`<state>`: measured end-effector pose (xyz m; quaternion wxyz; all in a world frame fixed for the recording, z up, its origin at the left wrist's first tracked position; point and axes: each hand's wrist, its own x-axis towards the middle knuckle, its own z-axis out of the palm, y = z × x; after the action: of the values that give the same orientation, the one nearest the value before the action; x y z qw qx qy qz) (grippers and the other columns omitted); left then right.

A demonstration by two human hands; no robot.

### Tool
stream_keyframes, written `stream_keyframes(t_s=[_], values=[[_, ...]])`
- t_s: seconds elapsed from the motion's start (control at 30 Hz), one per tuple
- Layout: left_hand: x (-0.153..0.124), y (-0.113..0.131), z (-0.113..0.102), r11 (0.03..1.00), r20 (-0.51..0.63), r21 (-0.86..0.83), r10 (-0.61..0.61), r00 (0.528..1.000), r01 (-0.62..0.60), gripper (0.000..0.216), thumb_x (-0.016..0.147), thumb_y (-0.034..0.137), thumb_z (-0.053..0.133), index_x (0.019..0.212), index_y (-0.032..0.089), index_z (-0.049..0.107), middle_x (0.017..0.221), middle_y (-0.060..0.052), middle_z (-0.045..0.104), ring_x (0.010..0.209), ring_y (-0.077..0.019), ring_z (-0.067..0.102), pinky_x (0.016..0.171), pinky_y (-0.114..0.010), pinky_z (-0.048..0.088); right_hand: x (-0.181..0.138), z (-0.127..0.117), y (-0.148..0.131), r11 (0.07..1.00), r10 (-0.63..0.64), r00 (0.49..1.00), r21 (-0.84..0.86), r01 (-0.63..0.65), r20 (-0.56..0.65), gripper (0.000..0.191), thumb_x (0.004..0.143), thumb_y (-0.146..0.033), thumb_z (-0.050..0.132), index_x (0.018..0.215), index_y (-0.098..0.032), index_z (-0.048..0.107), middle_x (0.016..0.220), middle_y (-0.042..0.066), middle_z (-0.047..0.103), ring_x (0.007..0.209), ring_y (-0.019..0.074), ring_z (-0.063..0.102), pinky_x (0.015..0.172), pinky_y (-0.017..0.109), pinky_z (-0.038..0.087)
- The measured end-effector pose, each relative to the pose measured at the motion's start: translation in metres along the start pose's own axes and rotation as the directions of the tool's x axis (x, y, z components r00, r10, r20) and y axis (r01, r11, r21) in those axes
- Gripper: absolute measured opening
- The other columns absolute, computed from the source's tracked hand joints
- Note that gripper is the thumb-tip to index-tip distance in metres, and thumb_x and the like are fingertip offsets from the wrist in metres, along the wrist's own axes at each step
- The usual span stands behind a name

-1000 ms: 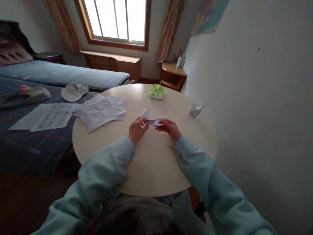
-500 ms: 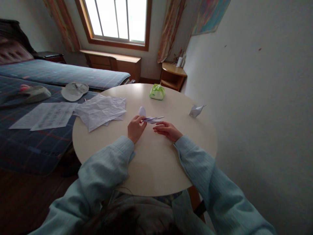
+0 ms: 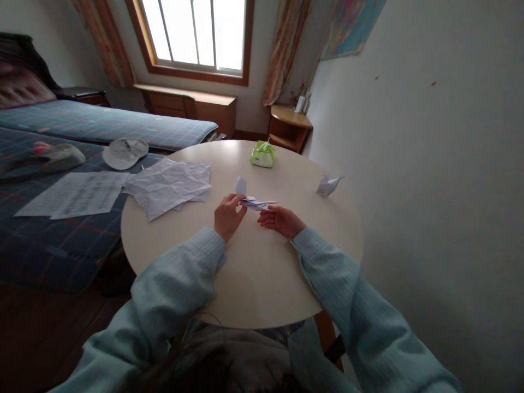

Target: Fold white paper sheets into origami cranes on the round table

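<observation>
My left hand (image 3: 229, 216) is closed on a piece of folded white paper (image 3: 256, 203), pinching its left end between thumb and fingers. The paper is narrow and layered, with a pointed tip toward the right. A rounded white flap (image 3: 240, 185) stands up just behind my left fingertips; whether it belongs to the same piece I cannot tell. My right hand (image 3: 282, 220) is beside the paper's right end, palm turned partly up. Its fingers are loosely bent and apart from the thumb, which is at the paper's edge. Farther right on the table stands a folded paper figure (image 3: 328, 186) with pointed ends.
The round white table (image 3: 254, 273) carries creased paper sheets (image 3: 172, 183) at left and a green tissue pack (image 3: 263, 154) at the back. Printed sheets (image 3: 88, 194) and a white cap (image 3: 125, 153) lie on the bed (image 3: 61, 245). A wall (image 3: 429, 191) rises at right.
My right hand has rolled so its palm shows more, with its fingers lower. The folded paper has tilted and shifted slightly right, still in my left hand.
</observation>
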<state>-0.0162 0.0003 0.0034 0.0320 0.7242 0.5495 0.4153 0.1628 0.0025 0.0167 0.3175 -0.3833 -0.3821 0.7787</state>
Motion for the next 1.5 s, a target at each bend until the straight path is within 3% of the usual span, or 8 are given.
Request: stream_keyframes(t_s=[0.23, 0.5, 0.7, 0.83, 0.97, 1.1, 1.3, 1.5], values=[[-0.0003, -0.0008, -0.0001, 0.996, -0.013, 0.057, 0.069, 0.998, -0.068, 0.025, 0.073, 0.017, 0.052, 0.097, 0.021, 0.058, 0.095, -0.003, 0.059, 0.085, -0.0159, 0.054, 0.076, -0.025, 0.042, -0.0007, -0.0014, -0.0011, 0.999, 0.027, 1.0, 0.027, -0.027, 0.0, 0.033, 0.086, -0.016, 0.03, 0.076, -0.01, 0.06, 0.063, 0.005, 0.068, 0.057, 0.0085, 0.063, 0.056, 0.016, 0.05], [-0.001, 0.0024, -0.0019, 0.997, 0.03, 0.046, 0.055, 0.998, -0.056, 0.025, 0.073, 0.016, 0.053, 0.096, 0.022, 0.059, 0.095, -0.003, 0.06, 0.086, -0.0162, 0.054, 0.075, -0.025, 0.042, 0.0007, -0.0039, 0.0043, 0.998, -0.06, 0.998, -0.039, 0.059, -0.023, 0.008, 0.072, -0.006, 0.055, 0.073, -0.013, 0.057, 0.064, 0.001, 0.066, 0.055, 0.0064, 0.062, 0.053, 0.013, 0.05], [-0.0008, 0.0016, -0.0008, 1.0, 0.076, -0.016, 0.016, 0.997, -0.015, 0.025, 0.072, 0.019, 0.055, 0.096, 0.022, 0.06, 0.093, -0.003, 0.06, 0.08, -0.0145, 0.055, 0.071, -0.024, 0.042, 0.0029, -0.0056, 0.0057, 0.994, -0.112, 0.992, -0.021, 0.111, -0.055, 0.012, 0.064, -0.007, 0.064, 0.074, -0.014, 0.06, 0.059, -0.001, 0.063, 0.05, 0.0049, 0.058, 0.049, 0.012, 0.048], [-0.0021, 0.0032, 0.0012, 0.998, 0.102, -0.06, 0.019, 0.995, -0.013, 0.02, 0.075, 0.032, 0.055, 0.091, 0.021, 0.061, 0.087, -0.003, 0.061, 0.072, -0.0128, 0.055, 0.065, -0.023, 0.04, 0.0036, -0.0053, 0.0037, 0.979, -0.196, 0.972, 0.023, 0.201, -0.13, 0.014, 0.064, -0.008, 0.063, 0.076, -0.015, 0.061, 0.058, -0.002, 0.063, 0.048, 0.0037, 0.055, 0.047, 0.011, 0.045], [-0.002, 0.0046, 0.0021, 0.996, 0.133, -0.081, -0.017, 0.991, 0.028, 0.031, 0.078, 0.045, 0.048, 0.083, 0.019, 0.064, 0.081, -0.004, 0.061, 0.065, -0.0119, 0.054, 0.058, -0.022, 0.037, 0.0026, -0.0026, 0.0024, 0.973, -0.22, 0.961, 0.041, 0.229, -0.166, 0.017, 0.062, -0.008, 0.061, 0.077, -0.015, 0.062, 0.057, -0.002, 0.062, 0.046, 0.0029, 0.052, 0.046, 0.012, 0.042], [0.0008, 0.0024, 0.0025, 0.992, 0.178, -0.087, -0.08, 0.981, 0.097, 0.037, 0.08, 0.046, 0.043, 0.075, 0.016, 0.064, 0.072, -0.004, 0.059, 0.061, -0.0119, 0.051, 0.056, -0.023, 0.034, 0.0021, -0.0004, 0.0027, 0.971, -0.236, 0.954, 0.003, 0.241, -0.183, 0.021, 0.06, -0.009, 0.062, 0.08, -0.016, 0.062, 0.06, -0.002, 0.062, 0.052, 0.0054, 0.055, 0.049, 0.015, 0.042], [0.0041, -0.0025, 0.0057, 0.968, 0.234, -0.203, -0.1, 0.967, 0.149, 0.043, 0.08, 0.048, 0.041, 0.067, 0.013, 0.062, 0.062, -0.002, 0.057, 0.059, -0.0109, 0.049, 0.056, -0.021, 0.033, 0.006, -0.0008, 0.0034, 0.943, -0.334, 0.904, -0.1, 0.319, -0.266, 0.023, 0.054, -0.014, 0.065, 0.077, -0.017, 0.062, 0.056, -0.004, 0.06, 0.052, 0.0062, 0.055, 0.048, 0.017, 0.04], [0.0049, 0.0003, 0.0055, 0.923, 0.319, -0.302, -0.137, 0.938, 0.238, 0.045, 0.078, 0.049, 0.04, 0.066, 0.012, 0.062, 0.057, -0.001, 0.057, 0.055, -0.0111, 0.049, 0.053, -0.021, 0.032, 0.0088, -0.0044, 0.0058, 0.842, -0.523, 0.804, -0.315, 0.437, -0.282, 0.022, 0.056, -0.025, 0.064, 0.076, -0.017, 0.064, 0.056, -0.003, 0.061, 0.048, 0.0057, 0.049, 0.048, 0.02, 0.039]])
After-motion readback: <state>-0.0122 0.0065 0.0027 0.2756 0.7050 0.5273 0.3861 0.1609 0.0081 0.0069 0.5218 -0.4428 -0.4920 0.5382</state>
